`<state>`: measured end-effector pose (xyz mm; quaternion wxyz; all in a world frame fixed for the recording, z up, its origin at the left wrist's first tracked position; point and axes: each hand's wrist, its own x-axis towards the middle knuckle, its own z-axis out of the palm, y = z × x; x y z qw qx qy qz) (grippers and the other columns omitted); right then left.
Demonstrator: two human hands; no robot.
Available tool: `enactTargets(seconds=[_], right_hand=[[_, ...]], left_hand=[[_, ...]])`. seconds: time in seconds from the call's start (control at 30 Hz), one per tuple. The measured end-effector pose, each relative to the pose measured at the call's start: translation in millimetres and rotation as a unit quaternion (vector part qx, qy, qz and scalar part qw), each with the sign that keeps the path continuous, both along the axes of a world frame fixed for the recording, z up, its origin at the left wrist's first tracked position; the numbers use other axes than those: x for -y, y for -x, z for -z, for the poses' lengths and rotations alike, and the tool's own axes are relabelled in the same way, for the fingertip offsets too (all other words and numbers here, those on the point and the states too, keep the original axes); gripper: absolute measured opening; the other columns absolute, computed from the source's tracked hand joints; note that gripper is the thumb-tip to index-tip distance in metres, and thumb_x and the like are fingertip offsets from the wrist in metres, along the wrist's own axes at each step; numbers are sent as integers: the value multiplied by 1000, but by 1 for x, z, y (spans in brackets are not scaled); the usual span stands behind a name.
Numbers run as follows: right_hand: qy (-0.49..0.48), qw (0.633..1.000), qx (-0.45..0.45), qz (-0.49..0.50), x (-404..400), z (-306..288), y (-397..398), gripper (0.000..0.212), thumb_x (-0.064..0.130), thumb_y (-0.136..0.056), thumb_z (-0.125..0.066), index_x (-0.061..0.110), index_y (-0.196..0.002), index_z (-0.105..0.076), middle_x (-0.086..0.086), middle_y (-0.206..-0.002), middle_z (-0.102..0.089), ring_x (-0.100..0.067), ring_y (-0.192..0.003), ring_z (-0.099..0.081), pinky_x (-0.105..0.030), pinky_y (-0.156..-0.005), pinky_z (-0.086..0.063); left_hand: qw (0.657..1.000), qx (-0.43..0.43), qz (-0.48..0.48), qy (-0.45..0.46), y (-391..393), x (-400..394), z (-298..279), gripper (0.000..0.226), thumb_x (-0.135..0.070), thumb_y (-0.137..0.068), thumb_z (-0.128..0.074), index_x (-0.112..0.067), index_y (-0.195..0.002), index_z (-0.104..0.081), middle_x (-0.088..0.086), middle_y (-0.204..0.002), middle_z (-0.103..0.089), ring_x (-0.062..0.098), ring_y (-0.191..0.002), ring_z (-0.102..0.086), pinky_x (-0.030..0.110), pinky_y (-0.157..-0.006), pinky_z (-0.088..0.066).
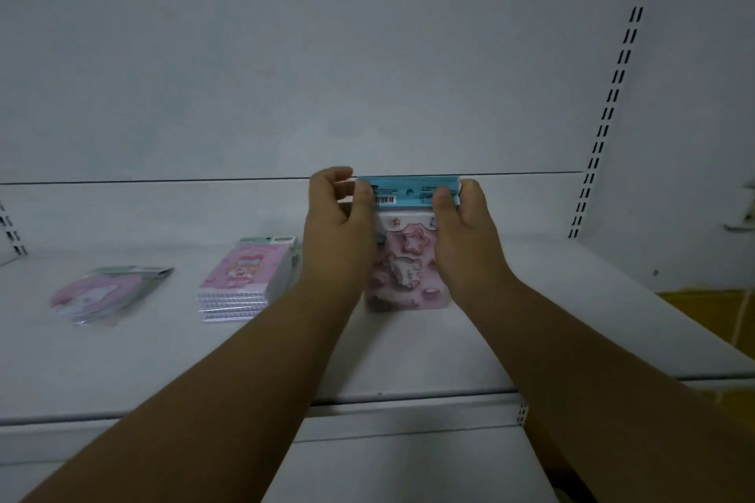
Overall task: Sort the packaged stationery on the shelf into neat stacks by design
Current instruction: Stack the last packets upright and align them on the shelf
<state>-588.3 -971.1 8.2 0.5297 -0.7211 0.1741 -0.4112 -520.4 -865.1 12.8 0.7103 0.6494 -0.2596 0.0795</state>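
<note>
Your own hands are covering both long sides of the star-print pack (402,265), so its side edges and most of its lower corners are hidden from you, and the small print on its blue header card (408,190) is too blurred to read beyond a barcode. You are holding this pack near the middle of the white shelf (449,359), its long axis running away from you, the header end pointing toward the back panel (286,53). Whether its lower edge is touching the shelf is hard to tell.

Your left hand (339,233) is pinching the header's left end, thumb on the front, fingers curled behind. Your right hand (461,233) is pinching the right end the same way.

To the left, a stack of pink spiral notebooks (245,278) is lying flat, just beside your left wrist, bindings facing you. Farther left, well apart, a round pink item in a clear bag (106,294) is lying flat, its design blurred.
</note>
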Motion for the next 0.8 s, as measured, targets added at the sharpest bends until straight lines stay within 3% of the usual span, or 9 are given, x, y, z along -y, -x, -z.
enactTargets(seconds=[0.07,0.2,0.33,0.43,0.53,0.6,0.7,0.8], right_hand=[[14,1000,7,3,1,1,0,18,37,-103,-34,20,-105,-39,1,-96,-60,-14,-83,-70,-24,-64,-62],[24,999,-2,24,-1,3,-3,18,39,-103,-33,22,-106,-39,3,-95,-59,-17,-89,-70,-33,-71,-63],[31,999,-4,27,-1,2,-3,19,40,-102,-34,22,-108,-39,-1,-98,-61,-17,-87,-71,-32,-68,-63],[33,999,-3,28,-2,3,-3,19,40,-102,-34,22,-108,-39,-3,-100,-62,-18,-85,-71,-31,-66,-62],[50,998,-6,41,0,4,-5,19,39,-102,-35,22,-109,-39,-5,-100,-62,-20,-86,-70,-34,-68,-62],[63,997,-12,46,1,3,-5,19,39,-102,-35,22,-108,-38,-4,-99,-62,-20,-84,-70,-32,-65,-61],[66,997,-7,40,3,3,-5,19,39,-102,-36,21,-109,-38,-3,-98,-61,-17,-84,-69,-31,-67,-61],[66,997,-3,31,4,3,-3,18,39,-102,-37,22,-107,-38,3,-91,-59,-12,-79,-68,-32,-65,-62]], left_hand=[[994,75,-69,-25,-4,-6,2,20,-23,-95,-60,-28,-108,-46,-7,-104,-54,11,-92,-62,23,-66,-60],[974,153,-137,-102,-3,-12,1,13,-30,-91,-64,-25,-87,-53,-9,-89,-58,10,-76,-59,18,-61,-53],[945,206,-173,-185,-7,-13,-3,13,-37,-93,-60,-25,-97,-59,-9,-94,-55,12,-81,-57,13,-63,-45],[931,235,-152,-236,-10,-15,-14,12,-33,-95,-58,-24,-101,-64,-6,-97,-53,10,-83,-54,7,-60,-36],[915,266,-106,-284,-15,-20,-29,11,-28,-95,-59,-24,-101,-67,-7,-94,-55,11,-84,-53,10,-61,-37],[925,246,-80,-278,-19,-24,-36,7,-27,-94,-62,-27,-87,-62,-10,-91,-59,11,-85,-58,14,-60,-43],[963,167,-30,-208,-20,-25,-37,18,-25,-94,-64,-24,-77,-57,-11,-88,-64,11,-84,-63,17,-56,-50],[988,94,-19,-120,-21,-20,-31,22,-19,-89,-70,-21,-71,-58,-6,-96,-64,13,-92,-65,23,-68,-57]])
